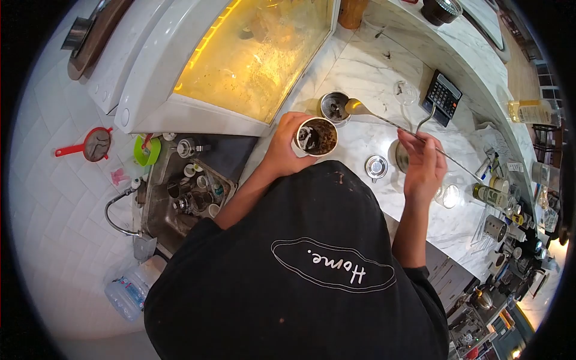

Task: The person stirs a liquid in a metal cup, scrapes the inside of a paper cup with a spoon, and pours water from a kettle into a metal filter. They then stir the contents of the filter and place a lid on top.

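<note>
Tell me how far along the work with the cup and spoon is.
Done: the cup in the left hand already holds dark contents. In hand: the right hand holds a long spoon, its bowl beside the metal tin on the counter. Left: the spoon is not yet in the held cup.

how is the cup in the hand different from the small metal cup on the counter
The held cup is clasped by the left hand; the metal cup stands free on the counter, beside the spoon held by the right hand. The held cup looks wider, pale-rimmed; the metal cup is smaller and grey. Both are round, open-topped, dark inside.
</note>
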The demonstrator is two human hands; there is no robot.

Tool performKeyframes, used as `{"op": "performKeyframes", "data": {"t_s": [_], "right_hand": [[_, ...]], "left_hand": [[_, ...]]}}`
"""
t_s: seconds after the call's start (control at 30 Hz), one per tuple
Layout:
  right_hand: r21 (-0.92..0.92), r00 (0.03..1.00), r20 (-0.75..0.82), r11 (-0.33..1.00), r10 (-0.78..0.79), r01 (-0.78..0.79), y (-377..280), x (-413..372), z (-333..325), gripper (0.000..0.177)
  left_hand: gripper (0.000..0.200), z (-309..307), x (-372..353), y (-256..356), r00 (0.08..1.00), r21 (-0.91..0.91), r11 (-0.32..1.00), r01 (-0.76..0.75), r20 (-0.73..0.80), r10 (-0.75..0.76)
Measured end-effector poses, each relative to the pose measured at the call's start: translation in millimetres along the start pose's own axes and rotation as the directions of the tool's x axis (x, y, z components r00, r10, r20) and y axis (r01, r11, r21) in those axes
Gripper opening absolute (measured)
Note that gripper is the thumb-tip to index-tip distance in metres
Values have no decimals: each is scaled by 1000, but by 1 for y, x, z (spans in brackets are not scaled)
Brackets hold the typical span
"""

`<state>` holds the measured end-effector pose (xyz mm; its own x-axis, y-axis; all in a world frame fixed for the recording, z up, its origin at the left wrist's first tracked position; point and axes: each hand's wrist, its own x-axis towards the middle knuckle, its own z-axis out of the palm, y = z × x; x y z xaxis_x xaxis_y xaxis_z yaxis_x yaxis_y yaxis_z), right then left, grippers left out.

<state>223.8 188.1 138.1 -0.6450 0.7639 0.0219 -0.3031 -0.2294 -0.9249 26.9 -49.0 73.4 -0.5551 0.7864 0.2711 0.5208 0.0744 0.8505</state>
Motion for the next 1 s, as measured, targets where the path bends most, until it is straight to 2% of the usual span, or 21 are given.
{"op": "performKeyframes", "data": {"t_s": [0.07,0.17,0.3,0.4,0.43,0.53,0.67,0.73,0.87,0.9,1.0], "right_hand": [[-16,996,30,997,-80,80,-25,-8,12,32],[-34,982,106,987,-155,160,-51,-9,25,31],[-264,986,97,952,-133,154,-64,1,43,27],[-382,978,133,903,-157,197,-75,22,55,25],[-410,976,140,888,-166,210,-83,29,61,24],[-442,962,210,861,-172,251,-90,59,60,24],[-585,960,255,771,-117,249,-96,100,50,31],[-650,959,272,720,-77,243,-96,123,38,34],[-606,955,291,761,-60,233,-71,176,18,37],[-695,955,291,674,-54,250,-66,188,15,36],[-856,950,301,463,82,231,-54,211,19,35]], "left_hand": [[72,-8,5,18,999,16,999,37,-15,-37],[72,-14,22,38,998,32,999,-43,-33,44],[75,-13,55,54,986,61,984,-167,-14,168],[76,-9,80,57,984,32,984,-177,12,177],[75,-5,88,58,990,-48,988,-144,-10,144],[76,2,114,57,992,-126,985,-118,16,121],[77,7,149,60,985,12,987,-162,64,161],[76,14,170,56,987,-12,989,-147,70,147],[74,33,215,30,984,-59,997,-47,168,57],[74,38,226,19,979,-71,997,-9,204,23],[75,61,249,-26,944,-66,997,-25,326,46]]}}
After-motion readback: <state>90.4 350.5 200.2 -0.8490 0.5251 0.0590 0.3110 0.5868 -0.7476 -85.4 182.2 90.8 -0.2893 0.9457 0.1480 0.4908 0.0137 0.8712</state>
